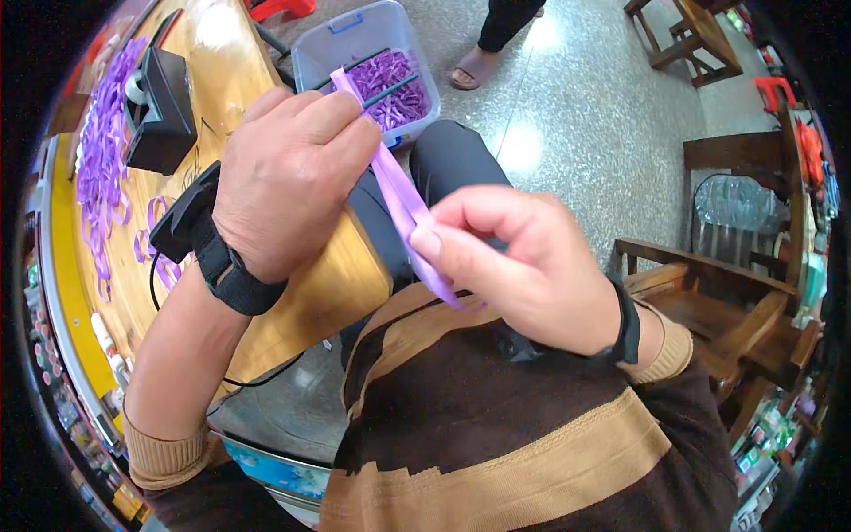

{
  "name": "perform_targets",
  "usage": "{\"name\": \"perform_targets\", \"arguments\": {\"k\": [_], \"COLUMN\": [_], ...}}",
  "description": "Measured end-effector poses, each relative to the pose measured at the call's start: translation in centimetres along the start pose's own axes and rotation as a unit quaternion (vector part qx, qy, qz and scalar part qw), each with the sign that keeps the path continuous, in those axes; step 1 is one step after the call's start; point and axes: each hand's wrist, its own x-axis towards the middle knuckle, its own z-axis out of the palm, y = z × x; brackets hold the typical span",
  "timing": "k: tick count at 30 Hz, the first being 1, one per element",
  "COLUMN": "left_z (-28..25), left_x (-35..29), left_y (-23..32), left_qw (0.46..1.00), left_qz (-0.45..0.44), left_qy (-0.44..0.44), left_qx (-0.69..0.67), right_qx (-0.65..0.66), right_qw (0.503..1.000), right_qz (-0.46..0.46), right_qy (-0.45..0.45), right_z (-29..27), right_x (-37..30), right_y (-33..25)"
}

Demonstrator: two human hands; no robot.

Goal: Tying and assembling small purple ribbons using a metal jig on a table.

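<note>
My left hand (301, 168) is closed over the table's edge, its fingers curled onto a purple ribbon (396, 188). Two thin dark green rods (390, 91) stick out past its knuckles, and the ribbon's upper end lies against them. Whether the rods are held or fixed to the table is hidden by the hand. Lower down, thumb and forefinger of my right hand (514, 257) pinch the same ribbon, which runs slantwise between both hands. Its loose end curves below the right thumb.
A clear plastic bin (312, 53) holding purple ribbon pieces stands beyond my knees. On the wooden table (292, 332) are a black dispenser-like block (164, 111) and a heap of purple ribbon loops (102, 151). A wooden chair (674, 279) is at right. Another person's foot (474, 69) shows ahead.
</note>
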Motion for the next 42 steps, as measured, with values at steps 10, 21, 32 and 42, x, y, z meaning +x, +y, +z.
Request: {"name": "perform_targets", "arguments": {"k": [10,21,32,42], "left_z": [-0.1,0.0,0.1,-0.6], "left_x": [-0.5,-0.7,-0.7,-0.4], "left_y": [0.6,0.9,0.9,0.2], "left_qw": [0.999,0.997,0.997,0.937], "left_qz": [-0.038,-0.062,-0.058,-0.248], "left_qy": [0.020,0.026,0.026,0.046], "left_qx": [-0.030,-0.046,-0.033,-0.239], "right_qx": [-0.168,0.196,0.002,-0.089], "right_qw": [0.936,0.959,0.951,0.936], "right_qz": [-0.269,-0.178,-0.251,-0.303], "right_qy": [0.152,-0.106,-0.180,0.158], "right_z": [-1.4,-1.1,-2.0,-4.1], "right_x": [-3.5,-2.9,-1.9,1.5], "right_y": [2.3,2.0,3.9,2.4]}}
